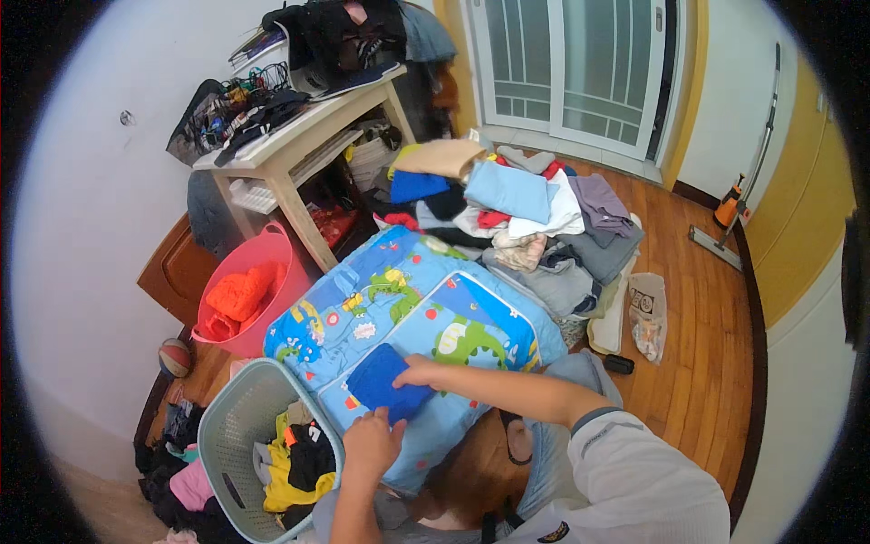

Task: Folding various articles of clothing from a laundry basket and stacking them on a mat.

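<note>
A folded blue cloth (382, 381) lies on a padded quilt (367, 292) with a cartoon crocodile print, before me. My right hand (416, 372) rests on the cloth's right part, its fingertips at the fabric; whether it grips is hard to tell. At the cloth's lower edge is my left hand (374, 438), its fingers apart and touching or just beside the fabric. Left of that hand stands a grey-green plastic laundry basket (234, 408) with yellow, black and grey clothes (293, 469) inside.
Folded and loose clothes (510, 194) are piled beyond the quilt. A pink tub (255, 258) holds orange fabric. More clothes (194, 486) lie left of the basket. A cluttered wooden table (285, 146) stands behind. A plastic bag (647, 316) and a flat mop (717, 246) are at right.
</note>
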A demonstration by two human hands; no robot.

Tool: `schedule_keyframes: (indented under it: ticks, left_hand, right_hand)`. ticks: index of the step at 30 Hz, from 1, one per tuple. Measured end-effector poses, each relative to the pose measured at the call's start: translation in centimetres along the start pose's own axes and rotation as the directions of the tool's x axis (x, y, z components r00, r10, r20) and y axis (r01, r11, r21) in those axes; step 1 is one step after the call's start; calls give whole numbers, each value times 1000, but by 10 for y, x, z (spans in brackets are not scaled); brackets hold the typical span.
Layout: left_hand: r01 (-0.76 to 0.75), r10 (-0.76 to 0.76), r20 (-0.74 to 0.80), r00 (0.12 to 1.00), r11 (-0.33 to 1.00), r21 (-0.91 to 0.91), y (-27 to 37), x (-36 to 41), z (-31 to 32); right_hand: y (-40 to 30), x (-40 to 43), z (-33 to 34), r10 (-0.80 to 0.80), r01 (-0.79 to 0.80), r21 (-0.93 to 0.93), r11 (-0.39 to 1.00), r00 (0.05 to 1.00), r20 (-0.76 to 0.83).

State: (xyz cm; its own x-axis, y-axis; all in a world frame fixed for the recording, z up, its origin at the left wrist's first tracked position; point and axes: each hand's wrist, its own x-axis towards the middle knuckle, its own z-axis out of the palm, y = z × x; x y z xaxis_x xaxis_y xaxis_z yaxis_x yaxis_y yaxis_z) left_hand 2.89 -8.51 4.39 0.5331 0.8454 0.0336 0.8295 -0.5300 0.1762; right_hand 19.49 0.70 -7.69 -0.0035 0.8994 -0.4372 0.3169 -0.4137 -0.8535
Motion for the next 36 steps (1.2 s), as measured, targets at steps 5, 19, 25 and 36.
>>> schedule_keyframes:
  ticks: [5,19,25,36]
  left_hand:
    - [8,-9,17,1000,1000,20,3,4,0]
    - [27,-30,127,991,999,22,6,27,28]
    - [8,-13,152,988,999,32,4,27,31]
    - [100,-92,98,991,992,-81,2,16,19]
  right_hand:
    - [-10,-1,-58,-103,51,494,868,992,78]
    - [-83,74,-364,7,602,562,567,679,-734]
    - [27,84,-240,-128,329,278,903,821,-557]
    - [20,-17,-51,-715,553,-751,359,681,160]
